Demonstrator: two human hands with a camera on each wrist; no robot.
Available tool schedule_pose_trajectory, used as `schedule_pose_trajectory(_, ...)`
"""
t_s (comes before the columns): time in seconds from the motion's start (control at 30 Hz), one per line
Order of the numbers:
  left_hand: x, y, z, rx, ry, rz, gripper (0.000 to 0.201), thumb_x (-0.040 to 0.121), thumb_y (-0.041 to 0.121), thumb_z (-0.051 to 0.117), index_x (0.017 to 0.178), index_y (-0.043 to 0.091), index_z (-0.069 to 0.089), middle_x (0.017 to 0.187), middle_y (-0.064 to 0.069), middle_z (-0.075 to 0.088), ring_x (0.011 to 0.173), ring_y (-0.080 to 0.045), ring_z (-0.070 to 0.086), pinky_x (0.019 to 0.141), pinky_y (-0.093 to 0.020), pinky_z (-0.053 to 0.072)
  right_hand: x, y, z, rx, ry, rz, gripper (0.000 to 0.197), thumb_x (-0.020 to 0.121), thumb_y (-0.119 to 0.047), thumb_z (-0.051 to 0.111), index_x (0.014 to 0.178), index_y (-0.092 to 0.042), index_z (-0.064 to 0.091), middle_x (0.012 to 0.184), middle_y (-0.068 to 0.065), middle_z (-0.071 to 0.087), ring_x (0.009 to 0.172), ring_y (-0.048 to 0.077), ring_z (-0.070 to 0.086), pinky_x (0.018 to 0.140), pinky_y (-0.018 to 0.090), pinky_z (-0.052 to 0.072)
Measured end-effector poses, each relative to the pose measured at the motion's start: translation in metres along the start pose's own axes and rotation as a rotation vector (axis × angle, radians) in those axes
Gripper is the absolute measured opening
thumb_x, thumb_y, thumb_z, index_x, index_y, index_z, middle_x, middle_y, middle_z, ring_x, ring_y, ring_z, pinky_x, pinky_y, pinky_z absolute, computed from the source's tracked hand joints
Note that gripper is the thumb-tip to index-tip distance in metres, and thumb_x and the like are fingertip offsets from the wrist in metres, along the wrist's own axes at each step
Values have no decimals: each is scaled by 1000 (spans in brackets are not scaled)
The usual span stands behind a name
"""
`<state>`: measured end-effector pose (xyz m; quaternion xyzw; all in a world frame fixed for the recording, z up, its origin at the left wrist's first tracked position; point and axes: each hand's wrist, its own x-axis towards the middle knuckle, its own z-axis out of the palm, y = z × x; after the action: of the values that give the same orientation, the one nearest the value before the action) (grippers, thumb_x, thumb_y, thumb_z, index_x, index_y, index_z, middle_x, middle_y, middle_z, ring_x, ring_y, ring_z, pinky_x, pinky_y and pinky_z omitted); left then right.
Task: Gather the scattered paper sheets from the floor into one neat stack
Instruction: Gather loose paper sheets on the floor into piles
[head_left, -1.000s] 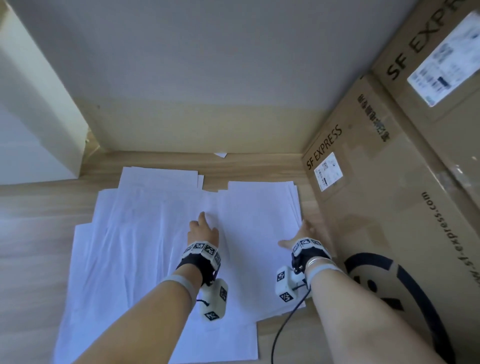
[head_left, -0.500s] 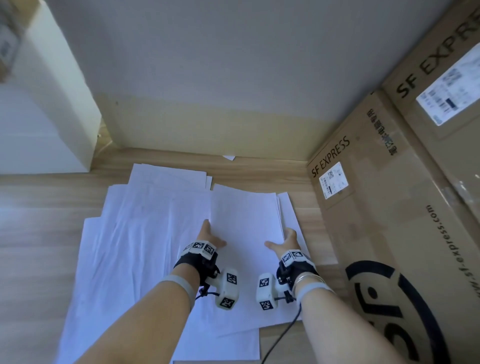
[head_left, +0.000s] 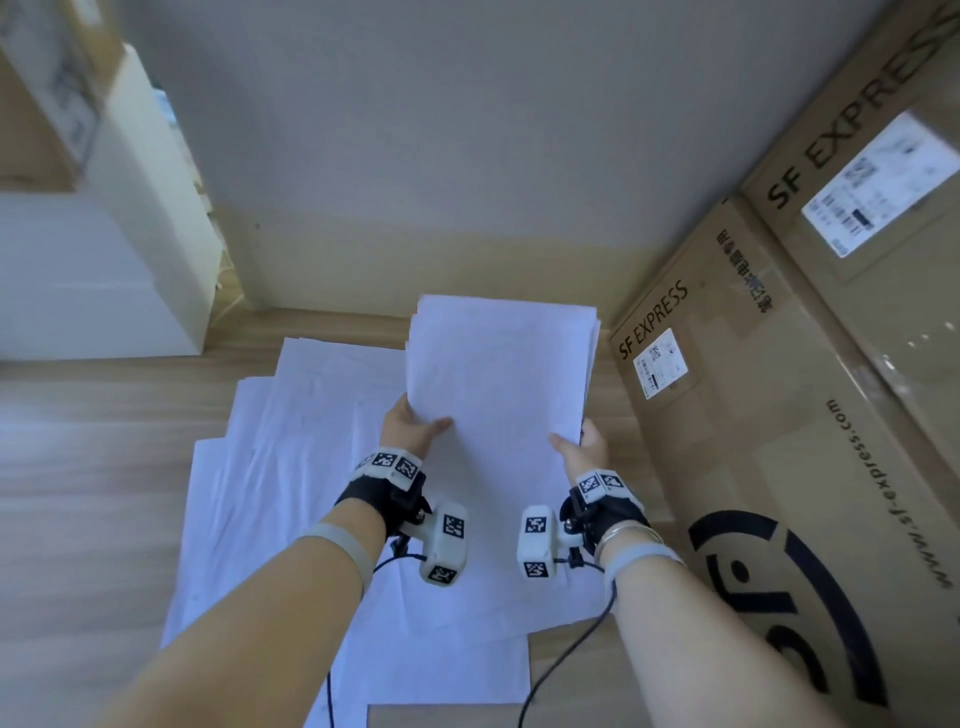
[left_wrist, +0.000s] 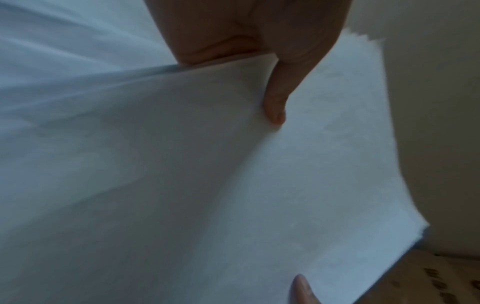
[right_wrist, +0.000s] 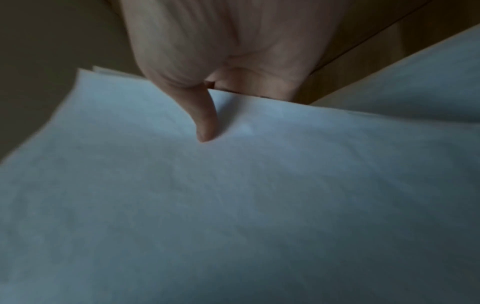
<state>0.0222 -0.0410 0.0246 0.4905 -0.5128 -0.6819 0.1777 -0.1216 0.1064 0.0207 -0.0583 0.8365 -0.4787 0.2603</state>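
Paper is off the floor now: a second ago this bundle of white paper sheets (head_left: 498, 374) lay flat beside my hands, and I have since raised it between them. My left hand (head_left: 410, 428) pinches its left edge, thumb (left_wrist: 275, 102) on top and fingers curled beneath; my right hand (head_left: 579, 449) pinches the right edge the same way, thumb (right_wrist: 205, 123) pressed onto the top sheet. The far corners fan out unevenly, so I judge the bundle needs squaring. Below and left of my hands, the remaining white loose sheets (head_left: 291, 467) lie overlapped on the pale wooden floor (head_left: 93, 493). Right of my right hand stands a brown printed cardboard box (head_left: 769, 415). Gathering looks roughly half done.
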Motion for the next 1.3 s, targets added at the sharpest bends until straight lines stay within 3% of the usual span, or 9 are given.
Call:
schedule_pose_trajectory(0.13, -9, 40, -9, -88, 5, 178, 44, 80, -7, 63, 123, -7, 52, 120, -20, 61, 101, -26, 60, 76, -25, 52, -13, -43, 3, 201, 44, -96, 35, 82, 12, 54, 116, 5, 57, 104, 12, 62, 93, 24, 58, 81, 31, 44)
schedule_pose_trajectory(0.23, -16, 55, -18, -127, 11, 249, 38, 79, -4, 65, 116, 1, 56, 96, 2, 63, 78, -15, 60, 59, -7, 50, -22, -56, 5, 282, 76, -137, 35, 82, 13, 54, 116, 8, 56, 101, 9, 60, 92, 21, 56, 74, 27, 47)
schedule_pose_trajectory(0.33, -21, 49, -29, -83, -2, 237, 35, 76, -3, 70, 108, 7, 58, 85, 6, 62, 77, -11, 59, 64, -11, 51, -30, -50, 9, 280, 56, -135, 36, 83, 9, 57, 118, 5, 55, 104, 9, 60, 94, 19, 55, 73, 22, 47)
schedule_pose_trajectory(0.43, -23, 24, -38, 172, -96, 141, 40, 76, -3, 69, 114, -2, 59, 102, -8, 63, 93, -21, 59, 78, -26, 46, -37, -30, 16, 191, -65, -45, 40, 82, 1, 64, 121, -1, 55, 107, 7, 60, 97, 18, 55, 87, 27, 41)
schedule_pose_trajectory(0.53, -20, 5, -42, 367, -96, 98, 10, 84, 5, 62, 94, 4, 60, 95, -13, 59, 89, -22, 52, 76, -28, 38, -35, -12, 23, -1, -92, 0, 36, 83, -10, 67, 116, 2, 59, 114, 17, 65, 105, 29, 61, 89, 30, 43)
schedule_pose_trajectory(0.73, -20, 11, -60, 135, -65, 44, 33, 84, 4, 64, 116, 0, 58, 101, -10, 59, 92, -22, 55, 79, -32, 43, -33, -27, 29, 16, -178, -56, 30, 90, -4, 54, 119, 5, 57, 113, 17, 62, 101, 24, 58, 86, 28, 41)
schedule_pose_trajectory(0.83, -14, -3, -78, 118, -35, -90, 21, 86, 3, 59, 108, 5, 58, 80, -9, 60, 91, -24, 51, 74, -32, 42, -32, -13, 40, -126, -295, -24, 33, 94, -14, 50, 123, 0, 54, 123, 18, 61, 108, 28, 59, 87, 28, 41)
schedule_pose_trajectory(1.1, -11, -54, -126, 192, 128, -284, 26, 89, 6, 55, 114, -1, 57, 69, -6, 54, 64, -19, 51, 78, -32, 40, -29, 62, 41, -772, -208, 247, 97, 68, -35, 79, 144, -24, 20, 145, 11, 30, 132, 34, 36, 107, 52, 34)
schedule_pose_trajectory(1.3, -8, -64, -136, 123, 140, -320, 17, 89, 8, 56, 105, 6, 56, 75, -12, 57, 82, -28, 55, 80, -38, 43, -22, 55, 22, -738, -169, 305, 61, 84, -27, 66, 134, -2, 43, 137, 17, 52, 124, 32, 51, 100, 40, 43)
